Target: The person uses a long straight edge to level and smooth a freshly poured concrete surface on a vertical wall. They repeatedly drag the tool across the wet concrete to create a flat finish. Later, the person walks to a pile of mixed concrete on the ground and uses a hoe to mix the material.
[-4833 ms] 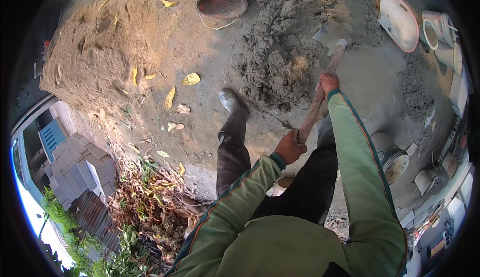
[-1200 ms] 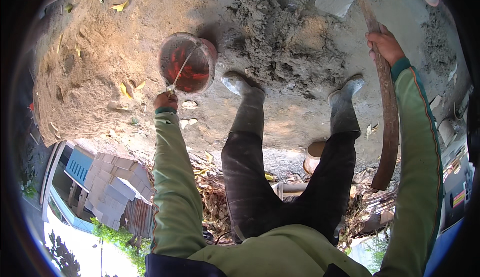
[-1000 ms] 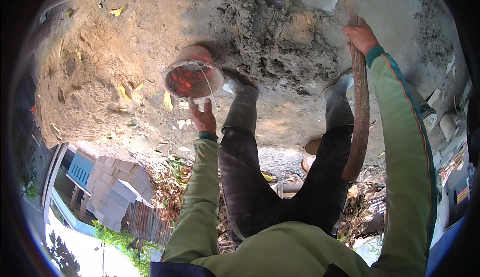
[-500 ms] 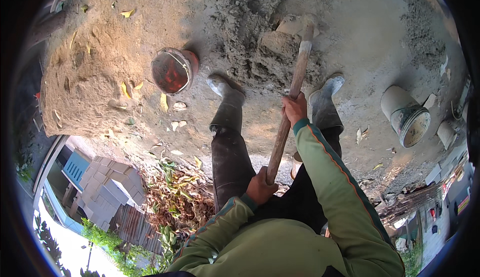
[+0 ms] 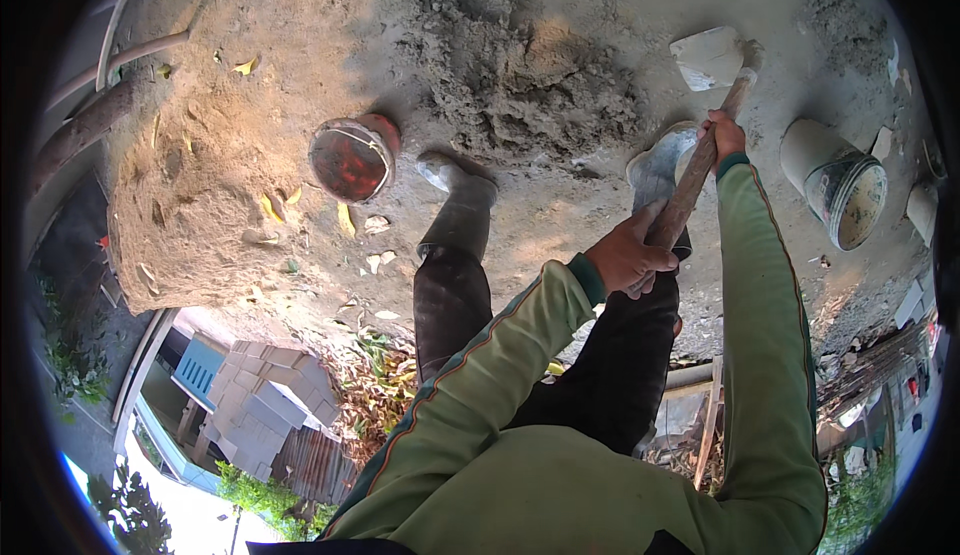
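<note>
I hold a wooden-handled hoe (image 5: 690, 180) with both hands. My left hand (image 5: 625, 252) grips the lower part of the handle and my right hand (image 5: 725, 135) grips it higher up, near the pale metal blade (image 5: 708, 57). The blade is over the ground to the right of a grey heap of sand and cement (image 5: 520, 75). My two rubber boots (image 5: 458, 195) stand at the heap's near edge. A red bucket (image 5: 350, 158) sits on the ground to the left of my left boot.
A mound of brown sand (image 5: 210, 175) lies at the left with yellow leaves on it. A stained white bucket (image 5: 835, 183) lies at the right. Pipes (image 5: 140, 15) run along the upper left. Stacked grey blocks (image 5: 265, 400) and dry leaves lie behind my feet.
My left hand let go of the red bucket, which now rests on the ground, and joined my right hand on the hoe handle. The blade has swung from the heap to its right.
</note>
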Tool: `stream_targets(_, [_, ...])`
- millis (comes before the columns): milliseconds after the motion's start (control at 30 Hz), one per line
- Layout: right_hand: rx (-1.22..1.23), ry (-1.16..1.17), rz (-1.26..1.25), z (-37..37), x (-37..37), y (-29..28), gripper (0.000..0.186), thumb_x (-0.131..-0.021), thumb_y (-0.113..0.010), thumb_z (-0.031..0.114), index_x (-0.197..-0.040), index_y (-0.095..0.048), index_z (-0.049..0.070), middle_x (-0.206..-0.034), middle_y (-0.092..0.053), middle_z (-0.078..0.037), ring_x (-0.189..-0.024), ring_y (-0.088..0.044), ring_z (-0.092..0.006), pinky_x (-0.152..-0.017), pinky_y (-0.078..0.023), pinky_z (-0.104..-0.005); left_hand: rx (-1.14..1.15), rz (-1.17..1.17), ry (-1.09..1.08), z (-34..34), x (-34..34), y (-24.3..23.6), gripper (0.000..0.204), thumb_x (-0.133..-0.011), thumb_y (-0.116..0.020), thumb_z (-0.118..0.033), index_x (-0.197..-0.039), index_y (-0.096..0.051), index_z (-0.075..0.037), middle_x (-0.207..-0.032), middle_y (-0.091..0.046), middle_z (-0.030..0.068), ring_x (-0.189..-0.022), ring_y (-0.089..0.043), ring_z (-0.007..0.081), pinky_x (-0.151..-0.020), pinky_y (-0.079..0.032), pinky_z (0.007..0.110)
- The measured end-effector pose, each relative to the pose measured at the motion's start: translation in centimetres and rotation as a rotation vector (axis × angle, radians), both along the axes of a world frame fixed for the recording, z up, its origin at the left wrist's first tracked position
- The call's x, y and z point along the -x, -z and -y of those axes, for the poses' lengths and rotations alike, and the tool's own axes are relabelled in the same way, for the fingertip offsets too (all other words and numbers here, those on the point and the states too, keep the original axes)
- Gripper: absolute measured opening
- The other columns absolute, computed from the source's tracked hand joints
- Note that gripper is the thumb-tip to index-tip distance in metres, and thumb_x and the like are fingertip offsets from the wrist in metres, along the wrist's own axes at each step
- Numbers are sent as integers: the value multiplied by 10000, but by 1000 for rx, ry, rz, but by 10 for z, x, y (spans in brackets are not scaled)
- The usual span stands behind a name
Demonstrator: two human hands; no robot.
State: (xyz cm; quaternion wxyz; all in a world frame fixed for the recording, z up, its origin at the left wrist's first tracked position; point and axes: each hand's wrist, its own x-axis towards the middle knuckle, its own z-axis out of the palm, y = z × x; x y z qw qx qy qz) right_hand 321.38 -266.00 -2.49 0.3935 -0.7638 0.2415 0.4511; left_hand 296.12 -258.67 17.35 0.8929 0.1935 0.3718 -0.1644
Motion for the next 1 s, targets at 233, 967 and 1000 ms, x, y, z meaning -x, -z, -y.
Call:
stream_targets(233, [-125,174,-344,2,196,-18,161,-888,-548,193,-819,-521,51,-670,-526,-64,-556,-537,-208,-523,-464,-374,-44,-267,-15,-4,112,-75,865,-810,-626,-10,-1519,-137,-91,-820,-560,78,-547,-531,117,-441,-430,272])
stream_targets(967, [-276,12,-560,-114,259,-132,250,-856,-632,145,-1048,-489,72,-907,-502,-82,-775,-557,-233,-749,-508,-429,-642,-120,45,-78,233,-319,832,-882,-584,-112,-1513,-50,-21,-1363,-418,275,-1192,-522,300,-999,-415,371])
stream_targets(1000, [-288,-21,-580,-125,275,-144,248,-850,-635,141,-1038,-489,71,-906,-505,-81,-770,-557,-232,-743,-508,-426,-552,-162,-7,-77,250,-331,837,-879,-593,-102,-1514,-55,-16,-1426,-341,257,-1276,-405,291,-1046,-346,369])
